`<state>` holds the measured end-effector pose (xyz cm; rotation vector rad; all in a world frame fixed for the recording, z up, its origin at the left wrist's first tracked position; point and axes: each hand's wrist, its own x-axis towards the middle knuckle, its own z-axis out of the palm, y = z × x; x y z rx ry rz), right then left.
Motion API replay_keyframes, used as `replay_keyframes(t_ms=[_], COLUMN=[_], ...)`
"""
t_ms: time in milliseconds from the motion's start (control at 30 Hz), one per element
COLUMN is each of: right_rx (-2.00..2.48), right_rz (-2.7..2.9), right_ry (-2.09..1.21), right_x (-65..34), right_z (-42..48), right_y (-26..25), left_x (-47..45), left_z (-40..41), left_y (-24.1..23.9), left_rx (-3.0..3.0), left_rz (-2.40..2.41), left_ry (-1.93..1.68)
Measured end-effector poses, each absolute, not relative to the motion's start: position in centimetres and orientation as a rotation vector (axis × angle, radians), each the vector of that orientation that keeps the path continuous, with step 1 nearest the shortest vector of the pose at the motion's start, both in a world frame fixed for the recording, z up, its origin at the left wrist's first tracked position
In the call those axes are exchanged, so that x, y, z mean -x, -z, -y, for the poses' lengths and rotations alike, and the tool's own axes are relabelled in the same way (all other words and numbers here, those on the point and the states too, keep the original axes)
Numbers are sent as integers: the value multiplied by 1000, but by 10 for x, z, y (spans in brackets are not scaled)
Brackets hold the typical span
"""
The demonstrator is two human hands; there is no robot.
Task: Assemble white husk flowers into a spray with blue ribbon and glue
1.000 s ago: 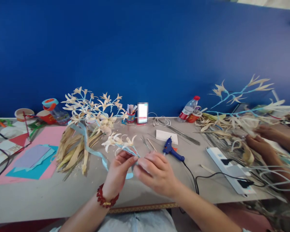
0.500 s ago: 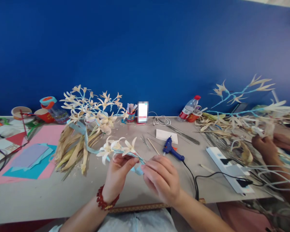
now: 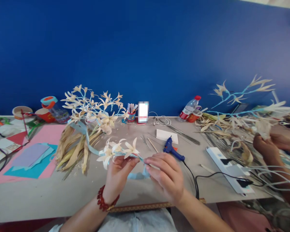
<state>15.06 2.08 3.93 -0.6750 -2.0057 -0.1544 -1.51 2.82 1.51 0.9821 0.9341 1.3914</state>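
Observation:
My left hand point(image 3: 118, 178), with a red bead bracelet on the wrist, pinches the stem of a small sprig of cream husk flowers point(image 3: 117, 149) just above the table. My right hand point(image 3: 166, 178) is closed on the light blue ribbon point(image 3: 137, 175) that winds round the sprig's stem and loops below both hands. The ribbon trails back left across the table toward a pile of dried corn husks point(image 3: 73, 151). Behind the husks stands a larger finished branch of cream flowers point(image 3: 93, 106).
A blue glue gun point(image 3: 172, 150) with a black cord lies right of my hands, beside a white power strip point(image 3: 228, 170). Coloured paper sheets point(image 3: 32, 158) cover the left. Another person's hands point(image 3: 268, 146) work husks at the right. Cups, a bottle point(image 3: 189, 109) and wires line the back.
Both hands have lifted the flower sprig a little and my right hand has drawn the ribbon out to the right. The other person's hands rose with a piece of husk.

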Motion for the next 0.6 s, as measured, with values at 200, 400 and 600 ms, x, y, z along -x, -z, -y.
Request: replay_keyframes(t_ms=[200, 400, 600], right_rx=[630, 579, 692], right_rz=[2028, 1936, 1738], right_ry=[-78, -385, -971], right_x=[-157, -162, -168], right_z=[-25, -34, -40], right_y=[-43, -41, -38], left_x=[15, 16, 15], left_z=[-28, -27, -25], left_y=[-17, -11, -12], left_rx=[-989, -952, -916], left_rz=[-891, -854, -807], left_ry=[-1356, -1346, -1349])
